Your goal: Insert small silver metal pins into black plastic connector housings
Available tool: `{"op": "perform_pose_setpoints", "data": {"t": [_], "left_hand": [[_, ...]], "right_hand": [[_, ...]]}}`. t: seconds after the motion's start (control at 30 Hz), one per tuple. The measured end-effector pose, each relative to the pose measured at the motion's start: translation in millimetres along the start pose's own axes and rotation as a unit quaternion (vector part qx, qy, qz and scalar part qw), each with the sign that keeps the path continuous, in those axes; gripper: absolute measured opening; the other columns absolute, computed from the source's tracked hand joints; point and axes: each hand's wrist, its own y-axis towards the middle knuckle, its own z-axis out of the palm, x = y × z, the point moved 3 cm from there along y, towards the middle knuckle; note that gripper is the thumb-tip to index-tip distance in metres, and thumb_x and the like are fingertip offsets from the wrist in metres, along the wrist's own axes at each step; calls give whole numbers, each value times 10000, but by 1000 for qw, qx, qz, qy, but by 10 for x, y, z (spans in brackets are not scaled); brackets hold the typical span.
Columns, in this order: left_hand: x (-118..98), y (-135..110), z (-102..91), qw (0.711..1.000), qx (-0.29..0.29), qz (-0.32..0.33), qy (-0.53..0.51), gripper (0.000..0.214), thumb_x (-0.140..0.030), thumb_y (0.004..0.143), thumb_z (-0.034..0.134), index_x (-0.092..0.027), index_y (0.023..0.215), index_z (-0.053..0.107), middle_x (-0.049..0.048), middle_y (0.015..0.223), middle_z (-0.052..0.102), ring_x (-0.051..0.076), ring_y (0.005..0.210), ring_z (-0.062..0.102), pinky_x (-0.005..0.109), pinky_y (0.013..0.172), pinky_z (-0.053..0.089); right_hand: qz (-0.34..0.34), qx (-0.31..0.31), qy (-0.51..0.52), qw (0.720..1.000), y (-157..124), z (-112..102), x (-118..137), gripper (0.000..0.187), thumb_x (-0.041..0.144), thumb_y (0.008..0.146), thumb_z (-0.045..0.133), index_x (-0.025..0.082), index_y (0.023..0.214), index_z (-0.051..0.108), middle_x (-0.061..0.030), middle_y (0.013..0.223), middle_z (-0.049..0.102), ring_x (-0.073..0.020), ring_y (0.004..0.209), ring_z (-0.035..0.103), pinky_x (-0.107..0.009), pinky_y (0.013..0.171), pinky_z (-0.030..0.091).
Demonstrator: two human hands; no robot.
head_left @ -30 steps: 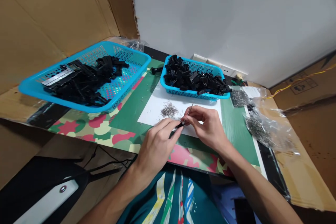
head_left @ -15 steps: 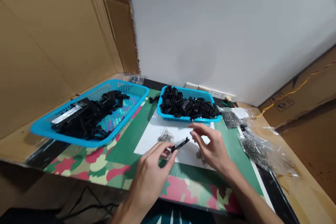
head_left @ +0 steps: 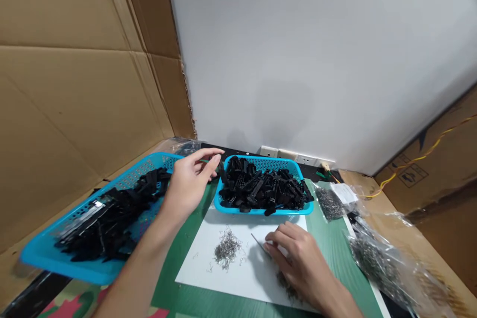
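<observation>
My left hand (head_left: pixel 192 176) is at the left end of the smaller blue basket (head_left: pixel 257 211), thumb and fingers pinched on a black plastic part (head_left: pixel 222 171); the part is partly hidden by the fingers. Black plastic parts (head_left: pixel 264 186) fill this basket. Over the white sheet (head_left: pixel 201 263), my right hand (head_left: pixel 294 253) is closed on a thin metal rod (head_left: pixel 258 241) that points up and left. Left of that hand lies a pile of small metal springs or wire pieces (head_left: pixel 227 248). A second small metal pile (head_left: pixel 286 285) is partly covered by the right hand.
A larger blue basket (head_left: pixel 40 253) with black parts stands at the left. Clear bags of small metal pieces (head_left: pixel 330 203) lie at the right, near yellow wires (head_left: pixel 402 166). Cardboard panels (head_left: pixel 74 89) and a white wall (head_left: pixel 298 49) border the table.
My left hand has moved from the middle to the left end of the smaller basket. My right hand, still with the rod, has dropped lower over the sheet. The view has tilted upward.
</observation>
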Motion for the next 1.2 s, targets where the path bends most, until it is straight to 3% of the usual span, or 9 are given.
{"op": "perform_pose_setpoints", "data": {"t": [0.07,0.13,0.23,0.3,0.37,0.47,0.67,0.87,1.2], "left_hand": [[35,299,97,999,30,-10,0,420,-541,848,735,-167,1035,778,65,887,768,181,716,654,288,667,521],[76,572,235,995,93,-21,14,439,-554,789,774,-164,990,770,82,912,782,213,803,688,300,700,522],[113,898,479,984,171,-27,50,413,-528,776,776,-165,972,751,88,862,792,236,839,717,316,727,515],[127,1052,650,975,207,-20,73,354,-499,787,767,-163,898,756,92,821,792,237,812,722,321,717,506],[151,1158,811,964,247,-11,99,311,-465,778,780,-163,846,765,84,770,783,233,761,711,316,677,485],[209,1251,989,945,301,-3,130,260,-409,768,788,-165,859,778,49,696,758,209,691,678,300,635,450],[319,1289,1147,926,344,2,155,224,-364,802,748,-169,898,802,28,673,739,193,687,664,284,629,424],[411,1214,1246,919,367,4,143,267,-391,854,707,-182,978,819,47,753,779,195,688,668,281,632,421],[516,1291,1325,911,375,20,172,279,-422,879,699,-210,973,854,47,809,797,201,727,687,277,642,439]], "right_hand": [[-47,-13,62,997,85,-244,45,216,243,1077,548,209,963,727,-25,822,703,-158,740,640,-284,660,432],[-50,-34,87,994,283,-547,-1,252,279,1078,553,213,908,727,-4,756,694,-127,643,598,-274,610,404],[28,-92,55,994,762,-926,-286,311,345,1064,564,201,850,736,-7,697,683,-127,598,571,-281,594,389],[97,-83,19,992,1117,-1001,-557,266,324,1037,596,205,880,774,-20,728,722,-140,624,603,-286,611,392],[128,-12,-35,991,1433,-916,-802,160,273,981,665,225,939,811,-34,819,771,-157,674,642,-289,630,390],[122,90,-111,982,1754,-666,-1047,136,250,942,708,268,993,832,-41,850,785,-189,743,683,-286,611,342],[120,157,-127,972,1985,-360,-1234,110,241,901,753,247,978,832,-59,844,755,-202,776,686,-289,611,321],[83,133,-129,979,2036,-342,-1227,151,161,901,697,241,907,825,-28,726,699,-154,654,601,-294,588,259],[93,91,-137,982,2027,-434,-1290,198,214,948,632,232,885,819,-24,687,667,-130,584,507,-316,591,201]]}}
